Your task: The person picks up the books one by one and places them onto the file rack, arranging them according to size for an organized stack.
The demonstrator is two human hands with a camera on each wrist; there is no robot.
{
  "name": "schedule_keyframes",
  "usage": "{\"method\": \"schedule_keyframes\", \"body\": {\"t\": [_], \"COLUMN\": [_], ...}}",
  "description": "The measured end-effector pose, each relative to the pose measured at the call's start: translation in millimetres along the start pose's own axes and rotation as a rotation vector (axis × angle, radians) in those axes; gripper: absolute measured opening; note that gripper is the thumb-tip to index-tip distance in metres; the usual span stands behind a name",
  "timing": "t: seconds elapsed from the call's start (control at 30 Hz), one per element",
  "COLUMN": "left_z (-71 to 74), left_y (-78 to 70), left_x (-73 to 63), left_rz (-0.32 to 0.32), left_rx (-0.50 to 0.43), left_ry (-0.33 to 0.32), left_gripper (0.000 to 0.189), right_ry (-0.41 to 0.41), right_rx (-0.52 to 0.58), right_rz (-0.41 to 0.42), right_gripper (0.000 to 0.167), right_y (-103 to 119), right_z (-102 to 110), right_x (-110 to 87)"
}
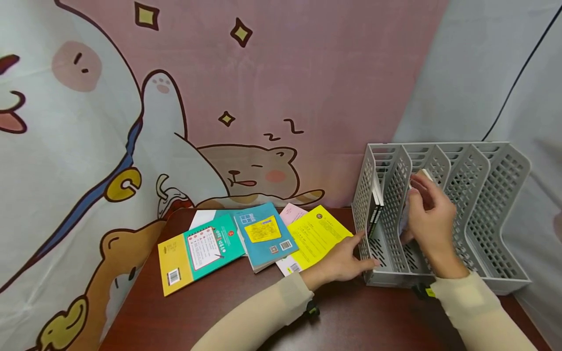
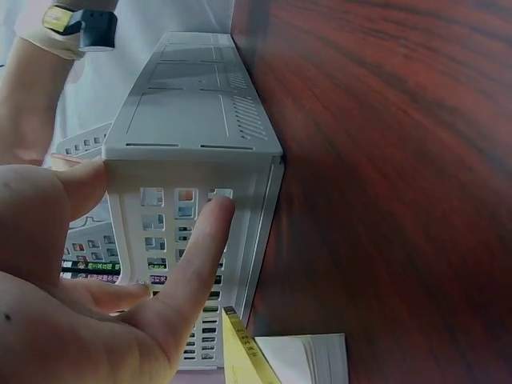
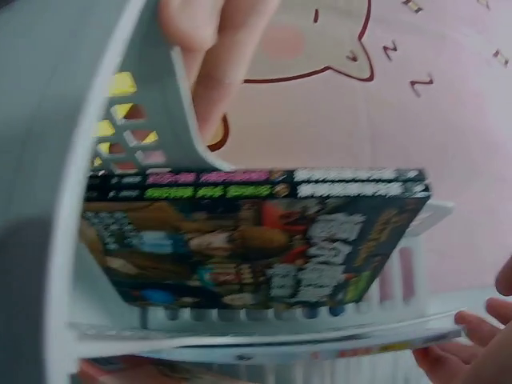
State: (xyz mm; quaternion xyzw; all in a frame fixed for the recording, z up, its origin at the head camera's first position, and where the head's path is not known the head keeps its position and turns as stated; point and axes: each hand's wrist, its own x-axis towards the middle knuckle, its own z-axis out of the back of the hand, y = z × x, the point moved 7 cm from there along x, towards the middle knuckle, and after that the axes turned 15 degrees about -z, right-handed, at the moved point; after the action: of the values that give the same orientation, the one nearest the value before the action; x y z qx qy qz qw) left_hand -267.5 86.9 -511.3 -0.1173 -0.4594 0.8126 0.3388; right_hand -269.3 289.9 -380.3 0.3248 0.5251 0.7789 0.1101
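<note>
My left hand rests against the left side of a grey file organizer, its index finger straight along the slotted outer wall in the left wrist view. The right hand reaches into the second compartment from the left and grips a thin book, mostly hidden behind the fingers. In the right wrist view that book appears edge-on, with fingertips at its end. Two black-spined books stand upright together in the leftmost compartment, one showing a dark illustrated cover.
Left of the organizer several books lie on the dark red-brown table: a teal-and-yellow one, a blue one and a yellow one, with a pink one behind. A cartoon-print cloth hangs behind the table.
</note>
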Motion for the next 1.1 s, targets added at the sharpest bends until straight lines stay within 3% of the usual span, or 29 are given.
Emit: {"method": "schedule_keyframes", "body": {"t": [0.17, 0.33, 0.6, 0.93, 1.1], "left_z": [1.7, 8.0, 31.3, 69.2, 99.3], "left_y": [0.9, -2.4, -7.1, -4.1, 0.8], "left_x": [-4.8, -12.7, -28.1, -42.4, -49.3], "left_rz": [-0.003, -0.024, -0.02, -0.084, -0.082], "left_rx": [-0.036, -0.116, -0.205, -0.164, -0.169], "left_ry": [-0.021, -0.04, -0.124, -0.175, -0.224], "left_gripper": [0.087, 0.071, 0.045, 0.041, 0.041], "right_ry": [-0.032, -0.004, 0.21, 0.445, 0.573], "right_rx": [0.071, 0.09, 0.153, 0.106, 0.156], "right_rz": [0.12, 0.149, 0.178, 0.091, -0.061], "right_gripper": [0.032, 0.027, 0.023, 0.021, 0.018], "right_y": [22.6, 28.0, 34.1, 35.0, 22.3], "right_z": [6.1, 4.7, -18.3, -56.2, -78.6], "right_x": [-12.7, -27.1, -58.2, -98.5, -115.3]}}
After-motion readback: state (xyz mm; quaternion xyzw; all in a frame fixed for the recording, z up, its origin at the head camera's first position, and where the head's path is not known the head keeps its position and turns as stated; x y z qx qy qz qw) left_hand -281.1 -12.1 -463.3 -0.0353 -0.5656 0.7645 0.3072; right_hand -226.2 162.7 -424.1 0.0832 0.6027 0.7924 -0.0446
